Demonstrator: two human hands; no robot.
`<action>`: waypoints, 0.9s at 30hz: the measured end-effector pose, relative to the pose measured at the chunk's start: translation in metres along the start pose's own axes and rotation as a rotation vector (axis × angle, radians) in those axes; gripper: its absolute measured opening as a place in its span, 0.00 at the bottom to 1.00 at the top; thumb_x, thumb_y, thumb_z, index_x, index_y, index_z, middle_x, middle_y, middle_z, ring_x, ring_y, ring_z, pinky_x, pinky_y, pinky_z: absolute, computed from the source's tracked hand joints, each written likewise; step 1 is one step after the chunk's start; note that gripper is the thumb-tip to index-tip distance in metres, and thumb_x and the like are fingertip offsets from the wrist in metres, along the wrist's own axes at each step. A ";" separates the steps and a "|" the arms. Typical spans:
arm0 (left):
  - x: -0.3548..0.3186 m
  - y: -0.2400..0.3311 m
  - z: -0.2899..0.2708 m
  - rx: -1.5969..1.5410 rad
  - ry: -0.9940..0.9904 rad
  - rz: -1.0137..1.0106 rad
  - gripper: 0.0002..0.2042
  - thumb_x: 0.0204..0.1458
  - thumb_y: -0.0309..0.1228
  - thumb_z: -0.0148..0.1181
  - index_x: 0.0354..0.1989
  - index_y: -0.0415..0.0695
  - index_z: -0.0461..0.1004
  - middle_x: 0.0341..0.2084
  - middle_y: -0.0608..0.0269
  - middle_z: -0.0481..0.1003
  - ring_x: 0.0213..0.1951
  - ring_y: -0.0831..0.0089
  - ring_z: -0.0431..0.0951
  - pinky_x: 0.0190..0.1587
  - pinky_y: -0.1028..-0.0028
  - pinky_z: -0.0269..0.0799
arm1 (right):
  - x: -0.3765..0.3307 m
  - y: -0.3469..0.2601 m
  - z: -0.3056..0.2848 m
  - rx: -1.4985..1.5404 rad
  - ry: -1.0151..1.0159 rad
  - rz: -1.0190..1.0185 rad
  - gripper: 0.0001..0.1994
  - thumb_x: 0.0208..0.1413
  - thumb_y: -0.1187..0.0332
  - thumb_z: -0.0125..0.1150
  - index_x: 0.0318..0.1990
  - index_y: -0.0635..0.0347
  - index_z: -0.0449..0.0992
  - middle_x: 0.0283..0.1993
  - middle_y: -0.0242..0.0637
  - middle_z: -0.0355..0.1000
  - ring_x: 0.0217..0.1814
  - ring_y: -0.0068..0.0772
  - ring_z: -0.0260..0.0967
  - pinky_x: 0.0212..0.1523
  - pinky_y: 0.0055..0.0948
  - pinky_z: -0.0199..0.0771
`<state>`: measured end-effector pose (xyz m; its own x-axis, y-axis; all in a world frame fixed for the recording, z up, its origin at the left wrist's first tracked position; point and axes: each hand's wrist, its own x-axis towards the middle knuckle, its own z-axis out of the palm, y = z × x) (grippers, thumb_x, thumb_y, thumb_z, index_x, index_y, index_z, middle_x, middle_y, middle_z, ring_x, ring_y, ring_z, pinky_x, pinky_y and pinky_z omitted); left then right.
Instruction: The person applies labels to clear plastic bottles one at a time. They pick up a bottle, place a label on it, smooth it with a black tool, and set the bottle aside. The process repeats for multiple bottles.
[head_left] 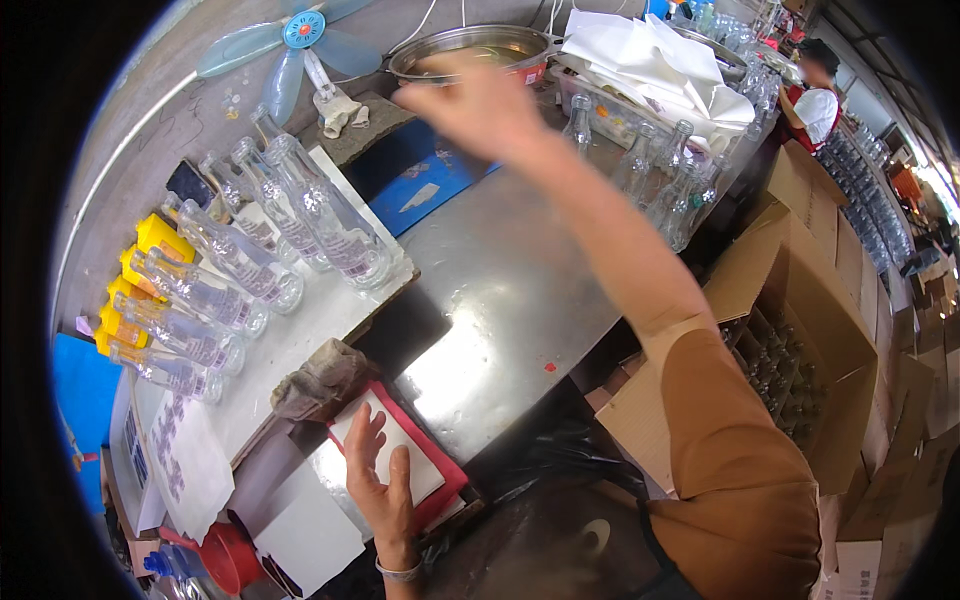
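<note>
My left hand [378, 478] is raised with its fingers apart, holding nothing. It is beside a white pad with a red border [405, 450], close to a crumpled grey-brown cloth [325, 380]. My right arm reaches far forward across the metal tabletop [520, 270]. At its end my right hand [475, 105] is smeared by motion in front of a metal basin of liquid [515, 38]. Whether its fingers hold anything does not show. Rows of printed clear glass bottles [240, 265] stand on a pale board to the left.
Unprinted glass bottles [665, 185] stand at the right, by a plastic crate [620, 118] topped with white sheets. An open cardboard box [790, 340] holds more bottles. Yellow containers [160, 240] line the left wall beneath a blue-bladed fan [304, 30]. Another person [818, 100] is at the far right.
</note>
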<state>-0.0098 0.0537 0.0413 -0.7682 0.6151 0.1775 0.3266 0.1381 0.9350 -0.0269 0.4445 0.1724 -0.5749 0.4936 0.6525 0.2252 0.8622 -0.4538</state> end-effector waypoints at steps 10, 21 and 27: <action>-0.010 0.006 0.005 -0.020 -0.068 0.025 0.25 0.56 0.24 0.61 0.64 0.39 0.68 0.63 0.53 0.69 0.57 0.62 0.76 0.57 0.67 0.70 | -0.079 0.128 -0.053 -0.412 -0.145 0.199 0.14 0.56 0.61 0.62 0.46 0.56 0.72 0.47 0.50 0.77 0.51 0.58 0.74 0.49 0.49 0.75; -0.006 0.033 0.004 0.043 -0.097 0.169 0.41 0.47 0.26 0.69 0.71 0.35 0.56 0.64 0.47 0.66 0.62 0.58 0.70 0.64 0.63 0.63 | -0.104 -0.112 -0.012 0.494 -0.526 -0.200 0.19 0.57 0.53 0.69 0.40 0.62 0.79 0.26 0.32 0.75 0.28 0.18 0.73 0.30 0.22 0.69; -0.005 -0.023 -0.013 -0.285 0.013 -0.129 0.38 0.60 0.27 0.59 0.74 0.34 0.43 0.63 0.47 0.65 0.59 0.62 0.72 0.60 0.66 0.69 | -0.147 -0.135 0.069 0.697 -0.545 -0.006 0.25 0.61 0.54 0.64 0.54 0.70 0.74 0.42 0.45 0.80 0.36 0.25 0.76 0.39 0.25 0.74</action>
<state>-0.0205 0.0377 0.0231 -0.8011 0.5961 0.0542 0.0597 -0.0105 0.9982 -0.0268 0.2478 0.0962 -0.9097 0.2125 0.3568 -0.2075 0.5116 -0.8338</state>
